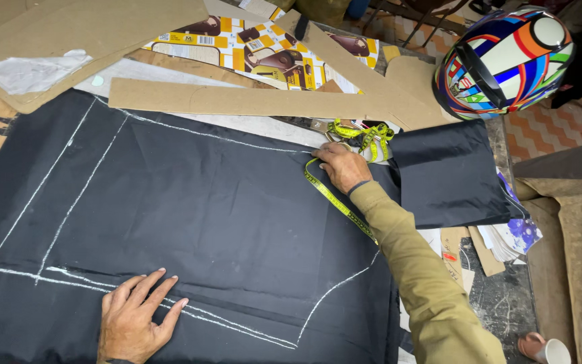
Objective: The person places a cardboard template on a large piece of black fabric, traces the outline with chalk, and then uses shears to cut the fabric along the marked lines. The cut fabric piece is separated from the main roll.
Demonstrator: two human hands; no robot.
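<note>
A large black cloth [190, 209] lies spread on the table, marked with white chalk lines [69, 202]. My left hand [133, 320] rests flat on it near the front edge, fingers spread over a chalk line. My right hand [341, 165] presses on the cloth's far right edge and pinches a yellow measuring tape [335, 199]. The tape runs under my olive sleeve, and the rest of it lies bunched [365, 135] just beyond the hand.
Long cardboard pattern pieces [237, 101] and a printed carton sheet [264, 50] lie beyond the cloth. A folded black cloth [449, 172] sits at the right, a multicoloured helmet [503, 61] behind it. Papers [506, 239] and a white cup [557, 352] lie at the right edge.
</note>
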